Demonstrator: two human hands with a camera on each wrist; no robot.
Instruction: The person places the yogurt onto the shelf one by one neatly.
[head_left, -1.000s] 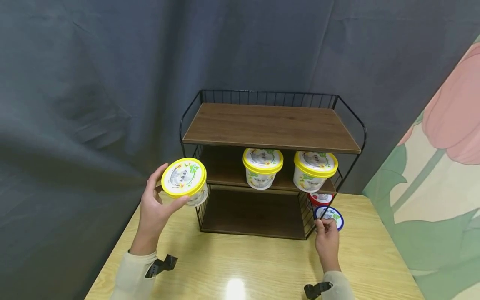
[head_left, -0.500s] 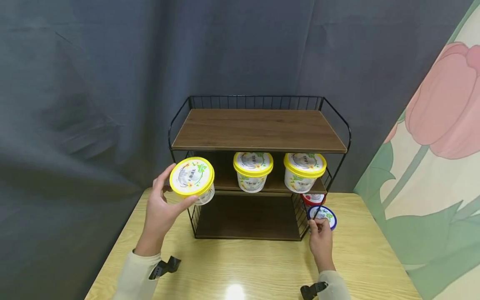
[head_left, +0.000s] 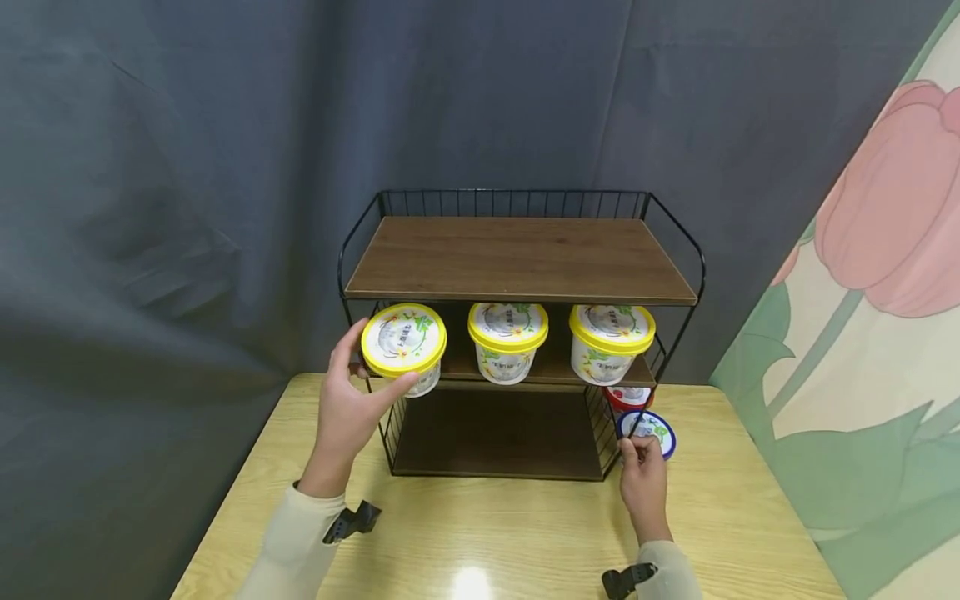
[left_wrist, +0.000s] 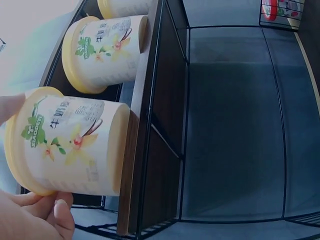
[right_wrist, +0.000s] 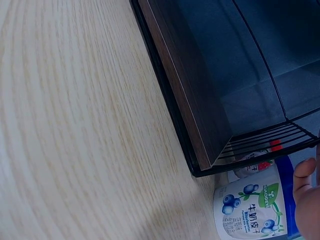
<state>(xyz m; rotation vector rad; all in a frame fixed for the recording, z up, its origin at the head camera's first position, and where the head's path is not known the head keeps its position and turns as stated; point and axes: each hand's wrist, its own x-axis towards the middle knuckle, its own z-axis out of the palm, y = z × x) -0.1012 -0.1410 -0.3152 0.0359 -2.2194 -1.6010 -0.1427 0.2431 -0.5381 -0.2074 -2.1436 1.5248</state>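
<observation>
My left hand [head_left: 348, 412] grips a white paper tub with a yellow lid [head_left: 405, 340], thumb at the front and fingers around its left side. The tub [left_wrist: 75, 145] is at the left end of the rack's middle shelf, its base at the board's edge. Two matching yellow-lidded tubs [head_left: 510, 343] stand beside it on that shelf. My right hand [head_left: 645, 487] holds the front right post of the black wire rack [head_left: 517, 258], fingers curled at it. Right behind that hand stands a blue-lidded blueberry tub [right_wrist: 250, 210], with a red-lidded tub [head_left: 630, 397] behind, partly hidden.
The rack has three dark wooden boards; its bottom board [head_left: 495, 433] and top board hold no tubs. It stands on a light wooden table [head_left: 480, 525]. A dark curtain [head_left: 480, 92] hangs behind, and a flowered panel [head_left: 847, 350] is at the right.
My left hand has carried the yellow-lidded tub rightward and up, in to the middle shelf's left end. The right hand keeps its place at the rack's post. The head view has shifted slightly.
</observation>
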